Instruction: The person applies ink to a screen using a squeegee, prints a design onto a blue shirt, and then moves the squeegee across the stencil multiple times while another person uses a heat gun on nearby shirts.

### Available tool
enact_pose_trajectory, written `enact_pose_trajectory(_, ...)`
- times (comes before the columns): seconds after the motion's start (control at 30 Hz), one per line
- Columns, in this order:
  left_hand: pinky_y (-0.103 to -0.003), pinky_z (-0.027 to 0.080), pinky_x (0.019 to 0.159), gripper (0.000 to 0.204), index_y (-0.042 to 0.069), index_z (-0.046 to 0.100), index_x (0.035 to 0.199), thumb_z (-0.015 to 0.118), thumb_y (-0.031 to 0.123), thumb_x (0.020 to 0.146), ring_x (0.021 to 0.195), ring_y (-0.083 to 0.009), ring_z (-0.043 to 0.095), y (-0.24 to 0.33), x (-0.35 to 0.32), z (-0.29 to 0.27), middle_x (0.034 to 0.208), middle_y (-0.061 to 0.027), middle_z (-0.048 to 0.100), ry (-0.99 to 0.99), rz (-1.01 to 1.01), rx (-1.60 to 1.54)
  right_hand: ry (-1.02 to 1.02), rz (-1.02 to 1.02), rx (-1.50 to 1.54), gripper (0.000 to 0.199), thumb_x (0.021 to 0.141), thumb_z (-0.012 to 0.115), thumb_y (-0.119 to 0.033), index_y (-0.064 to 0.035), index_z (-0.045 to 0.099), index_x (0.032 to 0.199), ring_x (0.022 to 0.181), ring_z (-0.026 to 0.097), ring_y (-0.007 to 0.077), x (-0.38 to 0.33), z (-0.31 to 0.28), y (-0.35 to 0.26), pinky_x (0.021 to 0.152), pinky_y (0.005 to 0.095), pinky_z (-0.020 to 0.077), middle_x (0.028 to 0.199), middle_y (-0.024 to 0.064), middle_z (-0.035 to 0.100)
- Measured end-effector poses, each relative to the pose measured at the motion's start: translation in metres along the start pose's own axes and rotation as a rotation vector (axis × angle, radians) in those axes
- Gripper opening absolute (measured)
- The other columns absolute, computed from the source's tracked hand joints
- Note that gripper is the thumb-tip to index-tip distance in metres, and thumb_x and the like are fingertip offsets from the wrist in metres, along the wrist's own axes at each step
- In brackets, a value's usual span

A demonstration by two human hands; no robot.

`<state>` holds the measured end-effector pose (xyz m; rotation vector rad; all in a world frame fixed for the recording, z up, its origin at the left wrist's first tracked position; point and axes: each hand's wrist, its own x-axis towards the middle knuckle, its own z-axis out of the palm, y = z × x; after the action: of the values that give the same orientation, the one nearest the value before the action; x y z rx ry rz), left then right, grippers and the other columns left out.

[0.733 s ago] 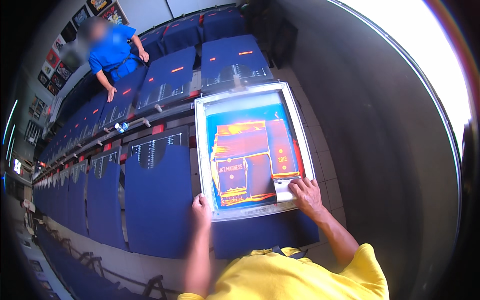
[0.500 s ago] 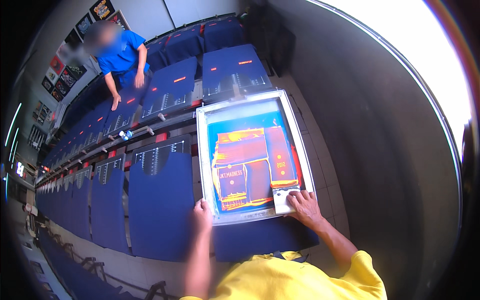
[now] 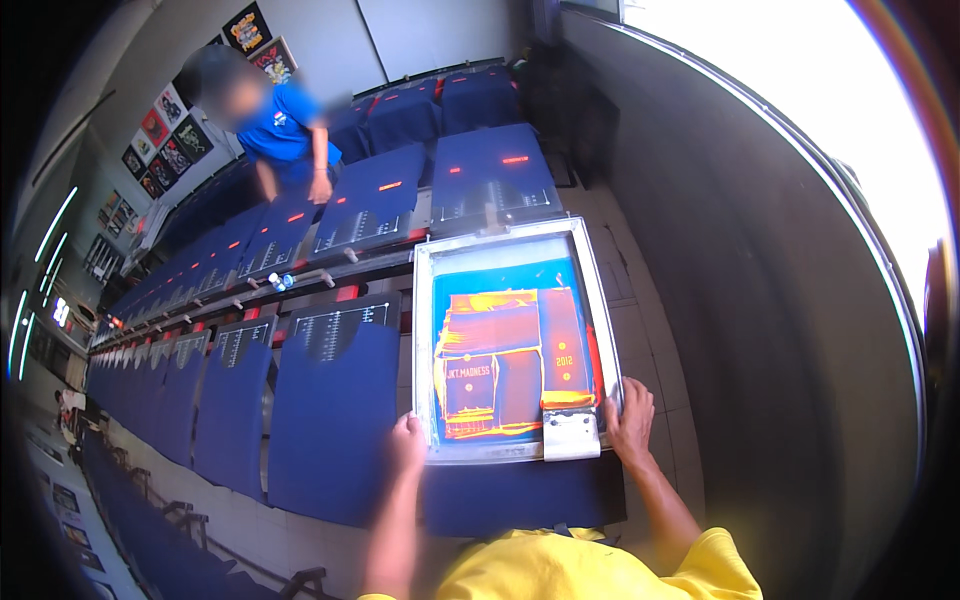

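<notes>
A metal-framed printing screen [image 3: 424, 340] lies flat on a blue cloth-covered board in front of me, its mesh blue with red and orange ink over it. My left hand [image 3: 407, 441] grips the frame's near left corner. My right hand [image 3: 630, 420] holds the near right corner, fingers curled over the frame's edge. A pale squeegee [image 3: 571, 433] rests inside the screen at the near edge, just left of my right hand.
Long rows of blue cloth-covered boards [image 3: 330, 420] run off to the left and back. A person in a blue shirt [image 3: 285, 135] leans over a far board. A dark wall [image 3: 760, 330] runs along the right. Posters [image 3: 160, 140] hang on the back wall.
My right hand has slid from the squeegee out to the frame's right corner. The left hand keeps its hold on the left corner. The person in blue has shifted right in view.
</notes>
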<state>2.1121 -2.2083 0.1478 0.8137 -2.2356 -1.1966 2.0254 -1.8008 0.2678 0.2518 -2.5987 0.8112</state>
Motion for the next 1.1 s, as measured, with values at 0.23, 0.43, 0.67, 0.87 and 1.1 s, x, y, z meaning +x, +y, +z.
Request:
enact_pose_trajectory(0.23, -0.036, 0.040, 0.058, 0.037, -0.006, 0.061, 0.082, 0.048, 0.022, 0.102, 0.060, -0.0116, 0.046, 0.007, 0.009, -0.003, 0.062, -0.0027, 0.051, -0.036, -0.068, -0.006, -0.074, 0.222, 0.173, 0.028, 0.097, 0.053, -0.014, -0.0001, 0.062, 0.120, 0.104, 0.056, 0.0355, 0.029, 0.037, 0.037, 0.093, 0.0441, 0.0456, 0.109, 0.0174, 0.064)
enact_pose_trajectory(0.43, -0.045, 0.051, 0.089, 0.042, 0.002, 0.069, 0.115, 0.045, 0.034, 0.102, 0.104, -0.0370, 0.068, 0.019, 0.008, -0.021, 0.109, -0.0222, 0.071, -0.175, -0.270, 0.216, -0.032, 0.298, 0.234, 0.026, 0.094, 0.053, -0.010, 0.0003, 0.065, 0.114, 0.103, 0.059, 0.0374, 0.038, 0.039, 0.033, 0.092, 0.0456, 0.0464, 0.107, 0.0191, 0.065)
enact_pose_trajectory(0.67, -0.043, 0.049, 0.083, 0.040, 0.000, 0.068, 0.099, 0.047, 0.034, 0.100, 0.089, -0.0307, 0.068, 0.060, -0.012, -0.039, 0.093, -0.0190, 0.070, -0.201, -0.373, 0.194, -0.108, 0.419, 0.323, 0.026, 0.094, 0.053, -0.009, 0.0039, 0.066, 0.112, 0.091, 0.067, 0.0296, 0.046, 0.022, 0.034, 0.083, 0.0388, 0.0518, 0.104, 0.0196, 0.069)
enact_pose_trajectory(0.87, -0.039, 0.042, 0.075, 0.031, 0.003, 0.062, 0.096, 0.050, 0.031, 0.100, 0.086, -0.0219, 0.057, 0.058, -0.012, -0.042, 0.088, -0.0108, 0.060, -0.149, -0.363, 0.144, -0.146, 0.425, 0.361, 0.027, 0.092, 0.053, -0.006, 0.0070, 0.064, 0.113, 0.097, 0.064, 0.0378, 0.051, 0.027, 0.041, 0.087, 0.0441, 0.0502, 0.105, 0.0236, 0.065)
enact_pose_trajectory(1.1, -0.035, 0.027, 0.050, 0.040, -0.001, 0.046, 0.067, 0.052, 0.020, 0.101, 0.057, -0.0066, 0.033, 0.101, -0.005, -0.041, 0.059, 0.0047, 0.037, -0.071, -0.279, -0.090, -0.090, 0.379, 0.251, 0.027, 0.092, 0.054, -0.008, 0.0058, 0.068, 0.110, 0.091, 0.068, 0.0338, 0.057, 0.017, 0.037, 0.083, 0.0410, 0.0525, 0.100, 0.0226, 0.070)
